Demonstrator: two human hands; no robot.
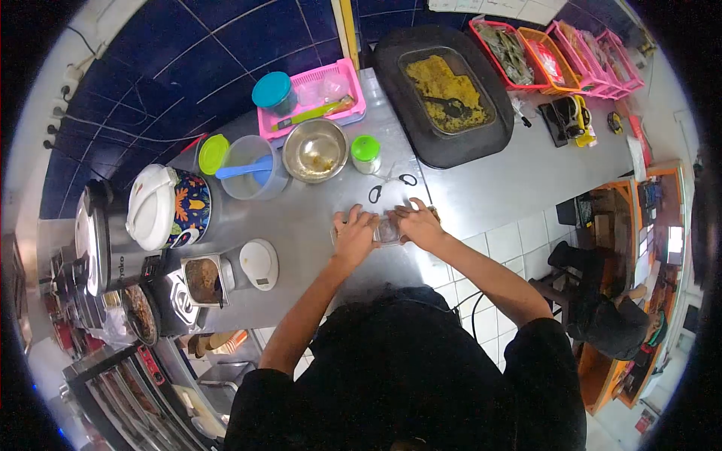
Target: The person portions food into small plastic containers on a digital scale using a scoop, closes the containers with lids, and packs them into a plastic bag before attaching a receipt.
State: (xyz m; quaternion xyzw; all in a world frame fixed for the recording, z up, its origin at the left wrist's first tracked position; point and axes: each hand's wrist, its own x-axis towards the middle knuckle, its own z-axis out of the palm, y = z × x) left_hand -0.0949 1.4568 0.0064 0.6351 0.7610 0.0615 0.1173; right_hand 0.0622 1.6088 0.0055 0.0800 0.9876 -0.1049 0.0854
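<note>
Near the front edge of the metal table, a small clear container [387,230] lies between my two hands. My left hand [356,231] rests with bent fingers on its left side. On the right side, my right hand [418,224] presses with its fingers curled. What lies under the fingers is partly hidden. Just beyond my hands are scissors [391,183] with black handles. A jar with a green lid [366,154] stands behind them, beside a steel bowl [316,150].
A black tray [395,83] of yellow food stands at the back, with colored baskets [538,81] to its right. Left are a clear tub [252,184], a white scale [259,264], a patterned pot [192,207] and a steel food pan [203,282]. A person [617,327] sits far right.
</note>
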